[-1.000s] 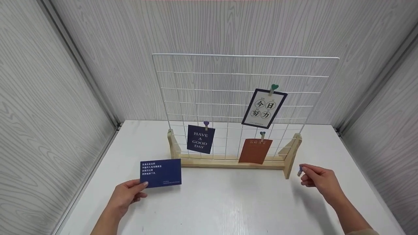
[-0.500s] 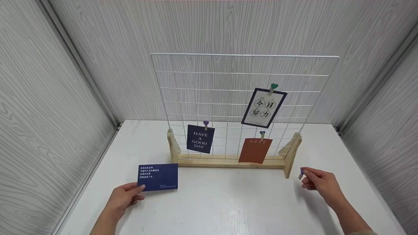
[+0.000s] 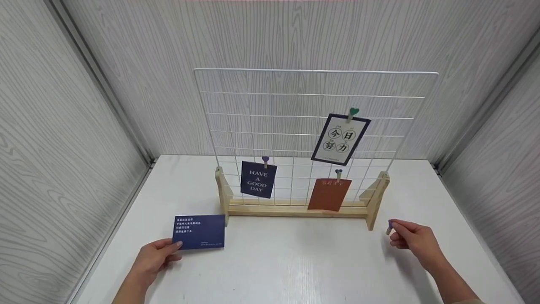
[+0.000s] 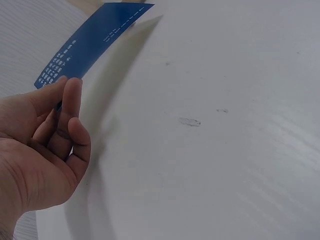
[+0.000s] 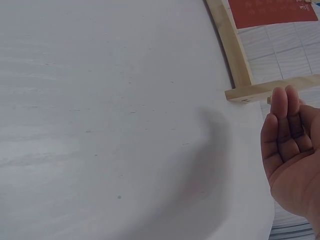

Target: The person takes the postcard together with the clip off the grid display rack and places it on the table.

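My left hand [image 3: 155, 258] pinches a dark blue card [image 3: 200, 232] by its lower left corner, thumb on the printed face. White lines of text run across the card, which throws a shadow on the table in the left wrist view. Off to the right, my right hand [image 3: 415, 242] holds a small clothespin [image 3: 389, 227] with a purple top between thumb and forefinger. In the right wrist view the fingers [image 5: 278, 102] mostly hide the clothespin. Between the hands stands a white wire grid [image 3: 293, 126] on a wooden base [image 3: 295, 210].
Clipped on the grid are a "HAVE A GOOD DAY" card [image 3: 258, 185], a white card [image 3: 341, 139] with a dark border, and a red-brown card [image 3: 330, 196]. Heart-topped clothespins hold them. Wood-grain panels [image 3: 270, 33] enclose the white table [image 3: 270, 261].
My left hand has moved down and slightly left, carrying the blue card away from the grid's base. My right hand, still holding the clothespin, has sunk slightly.
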`<state>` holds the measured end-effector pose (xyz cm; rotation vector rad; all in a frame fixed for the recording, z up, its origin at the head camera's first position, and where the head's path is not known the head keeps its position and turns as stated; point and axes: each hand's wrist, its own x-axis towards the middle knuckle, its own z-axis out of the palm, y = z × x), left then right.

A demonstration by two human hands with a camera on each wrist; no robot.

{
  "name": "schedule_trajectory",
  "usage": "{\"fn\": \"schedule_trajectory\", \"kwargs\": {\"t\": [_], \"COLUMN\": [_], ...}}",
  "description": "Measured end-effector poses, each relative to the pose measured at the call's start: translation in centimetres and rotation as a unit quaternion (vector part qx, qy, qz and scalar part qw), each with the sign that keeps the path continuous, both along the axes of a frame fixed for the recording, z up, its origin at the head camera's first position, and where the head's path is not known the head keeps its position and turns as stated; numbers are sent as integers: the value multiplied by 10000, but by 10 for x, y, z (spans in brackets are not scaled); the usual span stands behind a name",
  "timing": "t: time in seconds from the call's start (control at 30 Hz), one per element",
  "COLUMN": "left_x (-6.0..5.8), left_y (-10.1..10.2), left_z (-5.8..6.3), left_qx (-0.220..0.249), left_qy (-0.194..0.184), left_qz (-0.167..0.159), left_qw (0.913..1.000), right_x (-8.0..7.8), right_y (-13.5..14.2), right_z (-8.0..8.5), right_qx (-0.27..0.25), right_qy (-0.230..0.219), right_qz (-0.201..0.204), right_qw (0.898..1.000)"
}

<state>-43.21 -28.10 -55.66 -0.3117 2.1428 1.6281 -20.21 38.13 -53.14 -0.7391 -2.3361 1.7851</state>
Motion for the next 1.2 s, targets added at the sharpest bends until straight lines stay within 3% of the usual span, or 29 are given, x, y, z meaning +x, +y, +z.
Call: {"fn": "schedule_trajectory", "kwargs": {"t": [0.33,1.2], "left_x": [-1,-10], "left_y": [-10,-11], "left_z": [-4,-4], "left_qx": [259,111], "left_qy": [-46,-182], "left_qz": [128,-27], "left_qw": [9996,9998], "right_x": [2,-2], "right_y": [3,9], "right_z": [-7,-25], "right_qx": [-103,-228], "right_qy": [-45,-445], "right_qz": [-84,-96], "right_qw": [9999,9987]}}
